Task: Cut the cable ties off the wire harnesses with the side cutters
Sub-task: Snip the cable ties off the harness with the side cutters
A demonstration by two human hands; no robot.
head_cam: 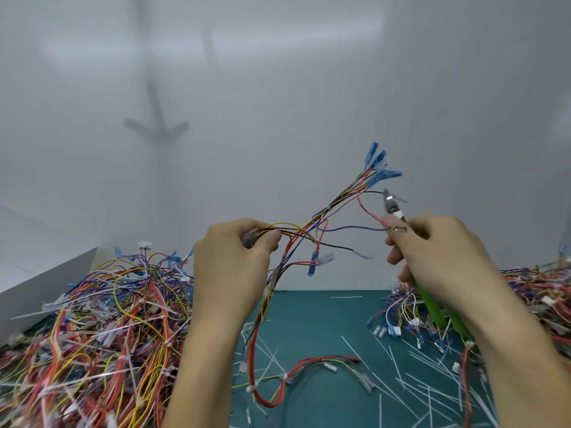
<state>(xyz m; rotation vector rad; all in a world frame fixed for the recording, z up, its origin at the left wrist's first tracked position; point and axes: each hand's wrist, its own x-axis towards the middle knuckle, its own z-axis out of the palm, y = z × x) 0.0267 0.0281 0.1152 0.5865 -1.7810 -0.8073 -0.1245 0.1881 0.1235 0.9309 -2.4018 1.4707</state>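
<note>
Harness [324,211] held up over the mat [324,329], cutters [392,206] beside it.
A pile [92,319] of harnesses covers the mat's 8 o'clock side. The left hand [231,257] pinches the harness's connector [248,237]. From there the harness slants up toward 2 o'clock (blue terminals [378,163] fanned at its tip). The right hand [441,251], apart from the left, grips the cutters, nose toward 11 o'clock, handles [432,307] toward 5.

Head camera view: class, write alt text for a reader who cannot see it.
A person's left hand holds up a wire harness while the right hand grips green-handled side cutters beside it. Below, tangled harness piles flank a green mat strewn with cut cable ties.
</note>
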